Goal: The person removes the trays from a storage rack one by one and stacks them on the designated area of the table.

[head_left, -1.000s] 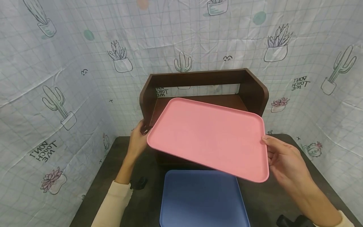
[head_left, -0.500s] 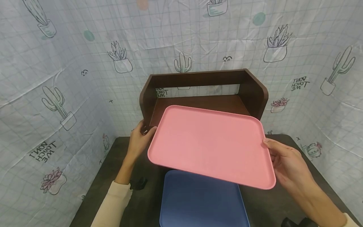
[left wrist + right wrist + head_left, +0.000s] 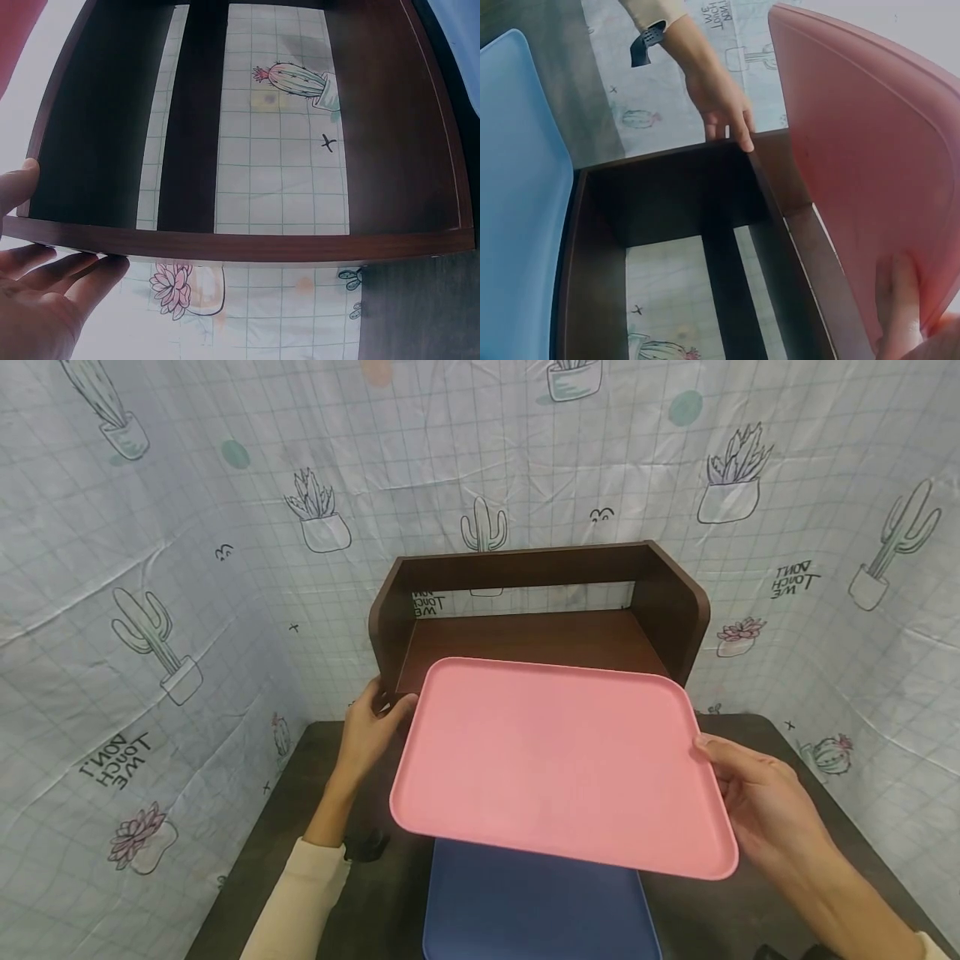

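Observation:
My right hand (image 3: 772,806) pinches the right edge of a pink rectangular tray (image 3: 562,764), thumb on top and fingers underneath. The tray hangs tilted in front of a dark brown wooden shelf (image 3: 528,567), overlapping its lower part in the head view. At the shelf's left side, my left hand (image 3: 366,735) grips the side panel. In the left wrist view, the thumb (image 3: 21,187) lies on the front edge and the fingers (image 3: 94,281) lie against the panel's outer face. The pink tray's underside (image 3: 862,142) faces the right wrist camera.
A blue tray (image 3: 536,914) lies on the dark table (image 3: 697,918) before the shelf, partly covered by the pink one in the head view. A black object (image 3: 367,846) is by my left wrist. Cloth (image 3: 225,668) printed with cacti encloses the back and sides.
My right hand has lowered the pink tray toward me and made it more level. More of the shelf board shows, and less of the blue tray. The left hand has stayed on the shelf.

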`<state>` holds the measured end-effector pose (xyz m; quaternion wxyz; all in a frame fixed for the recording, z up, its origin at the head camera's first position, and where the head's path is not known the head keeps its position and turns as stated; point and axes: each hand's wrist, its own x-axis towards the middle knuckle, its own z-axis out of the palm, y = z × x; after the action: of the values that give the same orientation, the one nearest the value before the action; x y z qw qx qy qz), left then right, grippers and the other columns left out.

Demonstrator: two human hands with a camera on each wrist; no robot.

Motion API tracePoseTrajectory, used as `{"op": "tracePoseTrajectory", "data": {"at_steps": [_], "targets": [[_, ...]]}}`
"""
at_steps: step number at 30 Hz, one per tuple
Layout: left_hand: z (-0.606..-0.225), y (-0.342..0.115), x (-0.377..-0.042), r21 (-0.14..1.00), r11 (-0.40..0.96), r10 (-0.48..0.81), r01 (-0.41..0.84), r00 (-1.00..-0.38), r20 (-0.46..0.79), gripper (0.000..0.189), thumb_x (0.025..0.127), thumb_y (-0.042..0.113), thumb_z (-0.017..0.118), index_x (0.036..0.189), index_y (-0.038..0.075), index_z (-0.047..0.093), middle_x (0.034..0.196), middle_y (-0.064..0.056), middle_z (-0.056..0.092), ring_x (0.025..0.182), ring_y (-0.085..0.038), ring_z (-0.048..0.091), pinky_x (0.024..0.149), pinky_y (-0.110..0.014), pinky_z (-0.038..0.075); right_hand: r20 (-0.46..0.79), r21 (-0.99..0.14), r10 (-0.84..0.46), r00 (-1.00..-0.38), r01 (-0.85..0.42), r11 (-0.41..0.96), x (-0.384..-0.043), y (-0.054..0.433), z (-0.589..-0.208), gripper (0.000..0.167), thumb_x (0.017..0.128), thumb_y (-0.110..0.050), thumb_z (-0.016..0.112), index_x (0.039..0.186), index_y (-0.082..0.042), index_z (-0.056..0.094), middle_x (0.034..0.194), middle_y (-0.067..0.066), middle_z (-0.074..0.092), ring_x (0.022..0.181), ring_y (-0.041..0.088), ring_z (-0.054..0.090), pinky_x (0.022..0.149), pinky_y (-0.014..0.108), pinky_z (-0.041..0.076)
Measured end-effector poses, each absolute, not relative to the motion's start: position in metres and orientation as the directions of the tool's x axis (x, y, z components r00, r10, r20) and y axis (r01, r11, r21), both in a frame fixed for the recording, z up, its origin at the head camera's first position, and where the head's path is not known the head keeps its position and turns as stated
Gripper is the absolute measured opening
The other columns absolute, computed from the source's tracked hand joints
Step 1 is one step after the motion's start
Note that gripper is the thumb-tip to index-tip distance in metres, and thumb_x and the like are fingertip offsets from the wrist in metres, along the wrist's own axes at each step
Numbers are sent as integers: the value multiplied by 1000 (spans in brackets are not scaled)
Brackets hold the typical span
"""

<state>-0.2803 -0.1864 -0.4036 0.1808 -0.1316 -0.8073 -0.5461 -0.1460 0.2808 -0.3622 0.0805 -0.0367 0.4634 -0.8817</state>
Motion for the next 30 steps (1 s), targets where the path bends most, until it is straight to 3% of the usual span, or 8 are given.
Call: {"op": "tracePoseTrajectory", "data": {"at_steps": [9, 30], "targets": [[-402, -186, -281, 843, 352, 4, 406, -901, 433, 63, 100, 36, 78, 153, 11, 55, 154, -14, 61, 142, -37, 60, 113, -50, 55, -28, -840, -214, -976, 139, -524, -143, 282, -371, 43, 114, -5, 44, 100, -10, 84, 86, 0, 82, 76, 11, 78, 69, 29, 66], [-403, -184, -282, 835, 359, -4, 417, -894, 448, 61, 100, 32, 78, 152, 9, 56, 153, -18, 61, 141, -40, 60, 112, -49, 55, -64, -818, -268, -961, 204, -538, -132, 283, -398, 45, 115, -8, 40, 106, -13, 84, 93, 2, 83, 82, 14, 80, 71, 32, 67]]}}
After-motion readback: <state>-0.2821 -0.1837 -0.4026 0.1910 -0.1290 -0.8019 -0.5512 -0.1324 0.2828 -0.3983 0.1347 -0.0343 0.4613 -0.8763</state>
